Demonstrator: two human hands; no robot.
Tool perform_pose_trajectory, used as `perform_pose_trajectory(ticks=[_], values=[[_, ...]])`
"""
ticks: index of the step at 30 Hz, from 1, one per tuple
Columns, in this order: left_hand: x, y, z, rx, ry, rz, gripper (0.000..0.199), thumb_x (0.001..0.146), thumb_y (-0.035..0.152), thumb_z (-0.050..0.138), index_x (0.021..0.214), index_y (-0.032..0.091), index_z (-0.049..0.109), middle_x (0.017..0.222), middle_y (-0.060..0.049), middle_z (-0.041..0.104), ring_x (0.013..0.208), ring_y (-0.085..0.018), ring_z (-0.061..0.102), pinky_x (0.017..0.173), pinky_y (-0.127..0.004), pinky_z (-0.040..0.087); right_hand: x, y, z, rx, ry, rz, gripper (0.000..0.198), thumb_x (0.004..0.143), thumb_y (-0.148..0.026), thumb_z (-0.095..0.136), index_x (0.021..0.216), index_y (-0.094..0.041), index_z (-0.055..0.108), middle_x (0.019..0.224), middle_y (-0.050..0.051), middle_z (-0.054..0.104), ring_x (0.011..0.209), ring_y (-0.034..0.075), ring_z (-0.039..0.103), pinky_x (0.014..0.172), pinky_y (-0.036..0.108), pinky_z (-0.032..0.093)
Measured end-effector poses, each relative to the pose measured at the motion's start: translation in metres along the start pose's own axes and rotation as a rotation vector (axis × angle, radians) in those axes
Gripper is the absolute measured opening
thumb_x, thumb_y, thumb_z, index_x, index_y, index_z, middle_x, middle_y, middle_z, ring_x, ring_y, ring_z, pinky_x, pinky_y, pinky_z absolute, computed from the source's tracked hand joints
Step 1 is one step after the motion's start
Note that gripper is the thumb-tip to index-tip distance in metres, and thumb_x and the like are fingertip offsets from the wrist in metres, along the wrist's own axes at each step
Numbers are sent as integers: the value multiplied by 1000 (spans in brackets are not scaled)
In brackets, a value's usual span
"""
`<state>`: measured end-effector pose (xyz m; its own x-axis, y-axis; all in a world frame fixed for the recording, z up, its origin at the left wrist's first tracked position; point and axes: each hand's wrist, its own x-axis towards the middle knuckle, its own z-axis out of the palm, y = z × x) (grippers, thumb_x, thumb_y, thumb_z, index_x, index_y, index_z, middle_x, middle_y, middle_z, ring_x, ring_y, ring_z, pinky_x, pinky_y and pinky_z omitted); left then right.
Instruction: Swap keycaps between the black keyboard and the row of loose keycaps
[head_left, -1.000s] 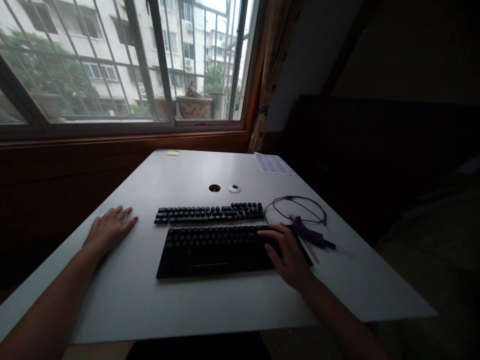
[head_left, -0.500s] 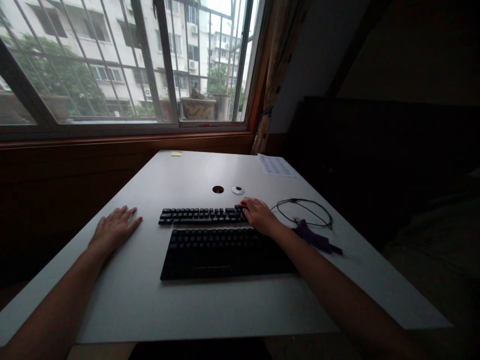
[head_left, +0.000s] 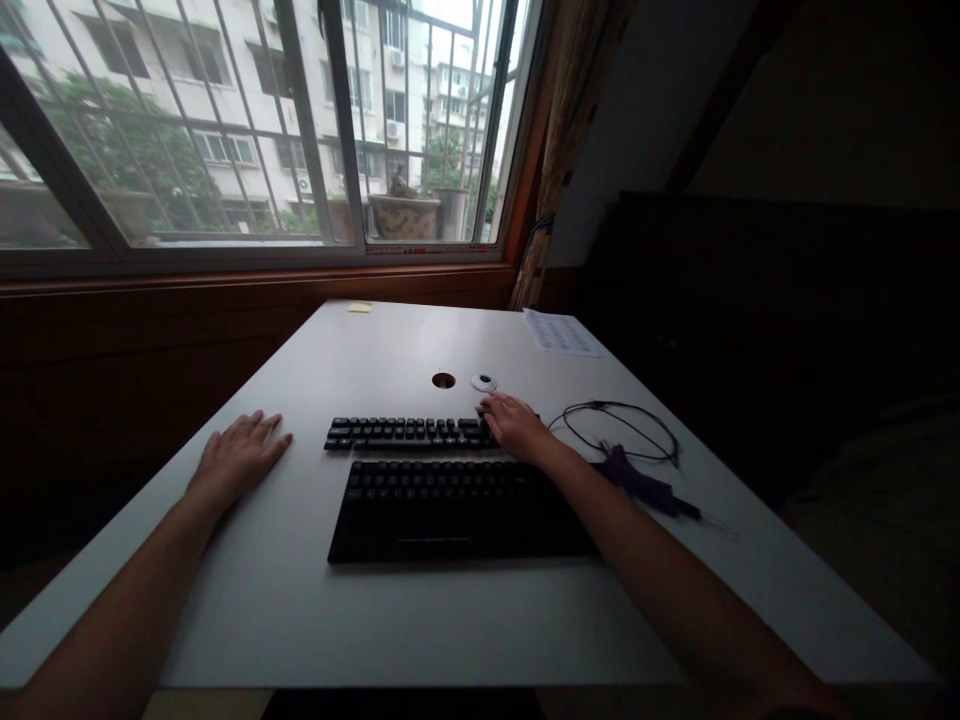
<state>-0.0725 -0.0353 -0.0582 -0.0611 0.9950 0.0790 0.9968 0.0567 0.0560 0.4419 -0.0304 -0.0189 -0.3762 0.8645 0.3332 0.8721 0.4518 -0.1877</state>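
My left hand lies flat on the white table with its fingers spread, holding nothing. Left of centre begin two rows of loose-looking black keycaps, lined up behind a black keyboard. At the right end of these rows is my right hand, its fingers bent and pinched on a dark keycap. My right forearm passes over the keyboard's right end and hides it. Keys show along the keyboard's far rows; its near part is too dark to make out.
A purple-handled tool with a thin wire end lies right of the keyboard, near a looped black cable. Behind are a round cable hole, its white cover, a printed sheet and yellow sticky notes.
The whole view has shifted slightly, so things appear a little further right. Both hands keep nearly the same places on the table.
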Motion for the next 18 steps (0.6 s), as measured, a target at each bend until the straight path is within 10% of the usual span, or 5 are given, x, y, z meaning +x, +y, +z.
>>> perform_pose_trajectory(ticks=[8,18], values=[[3,-2,5,-11,20,-1,78,97,67,23,157,20,41,167,-16,31,154,-37,26,119,-62,23,27,20,-13,-25,17,123,27,100,-22,53,124,-21,64,124,10,71,124,28,56,105,46,46],[0,-1,3,2,36,8,78,97,65,23,156,19,41,165,-16,34,153,-37,28,118,-61,25,59,17,-22,-141,-280,228,19,89,-39,76,104,-26,75,112,5,74,117,29,60,97,43,52]])
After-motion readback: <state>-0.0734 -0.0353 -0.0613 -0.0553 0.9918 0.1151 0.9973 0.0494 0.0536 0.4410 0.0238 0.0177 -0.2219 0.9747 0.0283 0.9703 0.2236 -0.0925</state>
